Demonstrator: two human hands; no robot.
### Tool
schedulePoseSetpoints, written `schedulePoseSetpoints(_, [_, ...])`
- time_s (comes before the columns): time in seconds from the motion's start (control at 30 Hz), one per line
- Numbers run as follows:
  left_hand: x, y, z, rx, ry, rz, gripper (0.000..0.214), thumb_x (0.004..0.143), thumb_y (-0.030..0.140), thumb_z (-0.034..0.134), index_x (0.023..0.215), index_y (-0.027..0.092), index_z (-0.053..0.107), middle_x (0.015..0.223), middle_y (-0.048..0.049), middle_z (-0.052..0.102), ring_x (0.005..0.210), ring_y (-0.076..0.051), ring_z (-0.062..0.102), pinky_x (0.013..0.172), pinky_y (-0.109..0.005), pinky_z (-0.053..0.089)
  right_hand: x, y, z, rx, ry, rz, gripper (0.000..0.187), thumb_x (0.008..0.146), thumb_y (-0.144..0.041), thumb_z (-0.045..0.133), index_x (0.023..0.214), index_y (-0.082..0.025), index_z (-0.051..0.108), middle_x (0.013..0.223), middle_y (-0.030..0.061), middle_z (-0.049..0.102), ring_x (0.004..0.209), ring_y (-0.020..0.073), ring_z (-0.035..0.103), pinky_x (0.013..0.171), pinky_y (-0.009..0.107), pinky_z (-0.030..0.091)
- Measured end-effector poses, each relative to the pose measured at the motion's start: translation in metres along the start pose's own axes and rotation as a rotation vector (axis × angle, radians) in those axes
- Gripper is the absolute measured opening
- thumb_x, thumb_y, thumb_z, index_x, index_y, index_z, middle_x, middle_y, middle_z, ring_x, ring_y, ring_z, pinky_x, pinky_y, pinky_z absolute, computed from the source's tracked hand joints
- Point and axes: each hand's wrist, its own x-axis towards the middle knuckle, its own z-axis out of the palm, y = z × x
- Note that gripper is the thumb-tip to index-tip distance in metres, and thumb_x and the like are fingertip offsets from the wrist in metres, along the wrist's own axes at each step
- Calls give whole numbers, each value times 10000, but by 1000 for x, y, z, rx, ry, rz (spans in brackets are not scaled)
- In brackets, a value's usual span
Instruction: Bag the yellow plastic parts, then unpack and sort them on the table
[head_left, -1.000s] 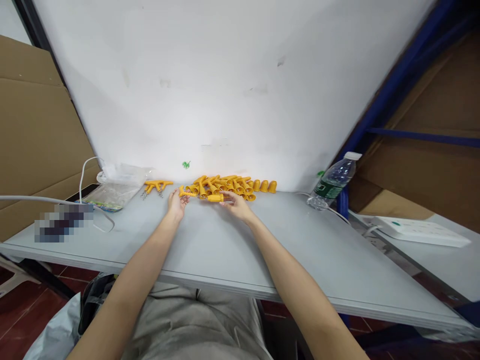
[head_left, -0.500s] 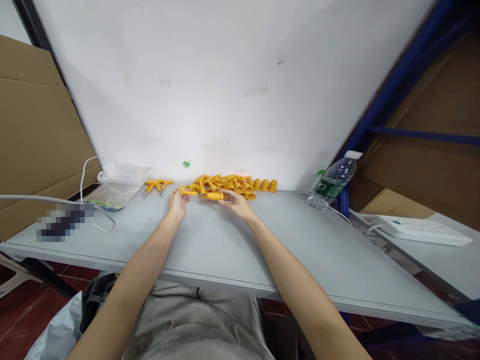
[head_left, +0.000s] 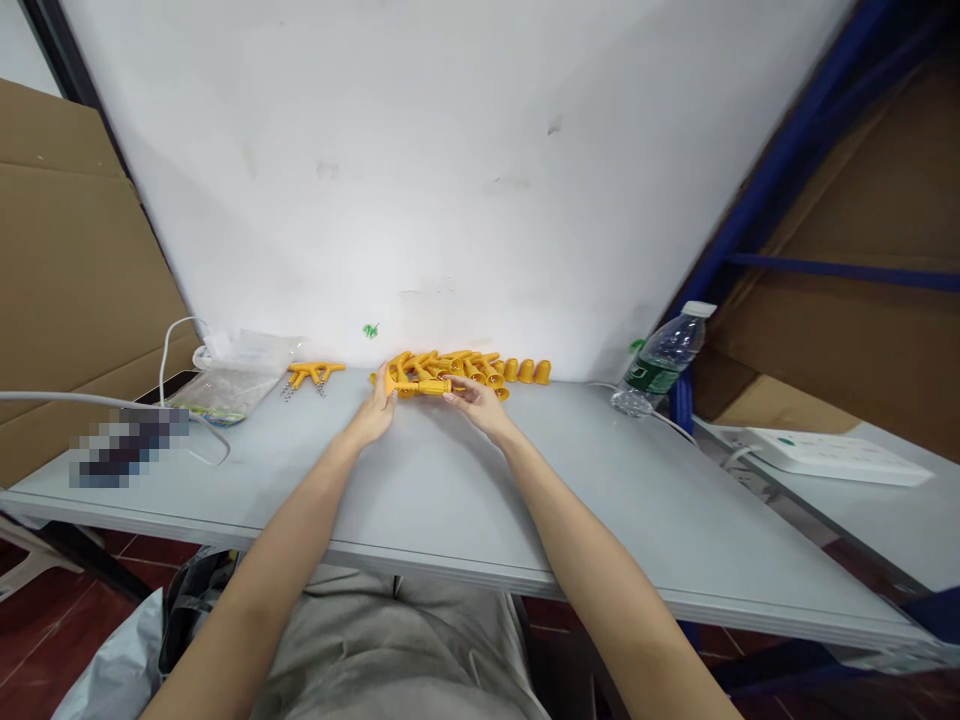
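Observation:
A pile of yellow plastic parts [head_left: 457, 368] lies at the far edge of the grey table [head_left: 420, 500], against the white wall. My left hand [head_left: 379, 412] and my right hand [head_left: 480, 405] meet in front of the pile. Together they hold one yellow piece [head_left: 424, 386], a T-shaped part joined end to end with a sleeve. The left fingers grip its T end; the right fingers pinch the sleeve end. Three yellow caps [head_left: 526, 371] stand upright at the pile's right.
Two assembled yellow T-pieces [head_left: 313, 374] lie left of the pile, beside a clear plastic bag [head_left: 232, 378]. A white cable [head_left: 176, 345] and a dark device sit far left. A water bottle [head_left: 660, 360] lies at the right, a white power strip [head_left: 825, 456] beyond it.
My left hand moved right and brought its T-shaped part up to the sleeve in my right hand. The two pieces, apart a second ago, now touch end to end.

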Motion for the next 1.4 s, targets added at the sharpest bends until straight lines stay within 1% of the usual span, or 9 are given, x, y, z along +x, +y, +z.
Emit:
schedulePoseSetpoints(0.13, [-3,7,-3,216,-74,49,581,971,430,368,1501,213,270,1506,-168,404,1304,-305,492,1066,-477,391,0,-3,0,13,13,37,591,673,-562,781,1120,-184,699,1124,111,712,904,220,699,914,404,531])
schedulePoseSetpoints(0.3, [-8,20,-5,393,-148,22,419,963,287,335,1359,171,405,1044,-138,658,912,-270,656,872,-425,486,-2,-8,2,17,51,111,603,625,-738,703,809,-163,693,779,61,718,633,172,659,725,336,546])
schedulePoseSetpoints(0.47, [-10,25,-5,367,-116,35,309,938,227,383,1230,191,475,794,-41,595,708,-222,604,783,-347,459,-6,-18,10,18,92,215,653,639,-833,604,545,-193,518,571,40,623,435,134,562,534,292,473])
schedulePoseSetpoints(0.63, [-9,27,-3,119,-26,-2,220,876,210,517,1092,239,543,685,7,512,632,-204,546,776,-311,434,-8,-25,3,22,23,306,617,766,-793,525,687,-184,586,671,95,694,516,192,650,574,319,487])
schedulePoseSetpoints(0.8, [-9,31,-4,-15,18,-28,159,851,230,572,1006,247,544,649,30,469,600,-180,492,755,-296,424,-8,-25,-10,53,-109,155,646,655,-629,773,1121,-207,626,986,69,737,715,182,704,674,316,527])
schedulePoseSetpoints(0.97, [-10,30,-3,20,-8,-2,179,880,243,546,1057,233,521,668,30,467,562,-159,440,739,-292,411,-10,-30,-2,87,-102,113,574,659,-722,702,803,-174,612,652,28,689,457,122,580,524,279,474])
schedulePoseSetpoints(1.17, [-11,29,2,22,-19,46,205,898,264,532,1097,219,509,776,-14,527,648,-178,510,761,-299,405,-12,-42,12,16,64,277,611,791,-776,505,544,-217,489,367,2,492,301,97,378,348,253,295])
schedulePoseSetpoints(1.3, [-10,27,3,17,-4,45,200,901,278,533,1091,221,511,832,-27,552,687,-181,533,781,-307,420,-12,-44,11,-16,60,322,631,832,-778,428,614,-205,574,362,15,503,299,108,396,343,248,307])
schedulePoseSetpoints(1.4, [-9,26,3,4,3,43,199,901,300,541,1083,228,511,844,-27,556,698,-180,537,787,-310,428,-11,-43,3,-14,-10,311,621,849,-735,462,927,-161,686,623,69,690,398,136,556,426,258,423])
